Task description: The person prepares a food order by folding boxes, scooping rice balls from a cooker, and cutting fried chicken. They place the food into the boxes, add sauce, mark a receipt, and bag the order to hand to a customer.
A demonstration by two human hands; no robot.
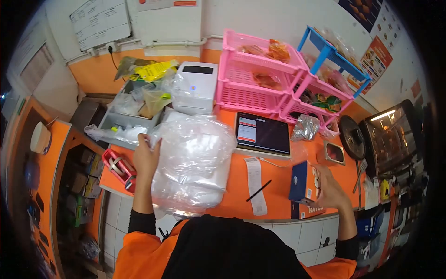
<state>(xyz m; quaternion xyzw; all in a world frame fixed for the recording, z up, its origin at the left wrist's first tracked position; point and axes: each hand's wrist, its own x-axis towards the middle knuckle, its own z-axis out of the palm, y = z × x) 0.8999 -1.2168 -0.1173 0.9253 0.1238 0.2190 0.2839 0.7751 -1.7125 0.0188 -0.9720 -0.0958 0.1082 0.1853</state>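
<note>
- Head view: the person's right hand (331, 188) grasps a dark blue and orange box (302, 182), with fingers wrapped over its right side; the box is tilted above the front right part of the orange counter (234, 204).
- White lettering on this box is partly covered by the hand and cannot be read in full.
- Just beneath it lies a second box (306, 211), dark with an orange side, whose white print seems to read "KATSU".
- The left hand (146, 160) reaches to the plastic bags (132, 134) at the front of a grey bin (109, 135); its thumb and forefinger stand apart, and whether the fingertips pinch anything cannot be told.
- Right beside that hand lies a large stack wrapped in clear plastic (193, 162); on its other side sits a red tape dispenser (119, 169).
- A printed receipt (255, 183) lies between the stack and the boxes, its lines too small to read, with a thin black stick (259, 190) across it.
- Behind the receipt, a tablet (262, 134) shows white and orange panels with illegible text.
- A whiteboard (100, 24) on the wall carries handwriting too faint to read.
</note>
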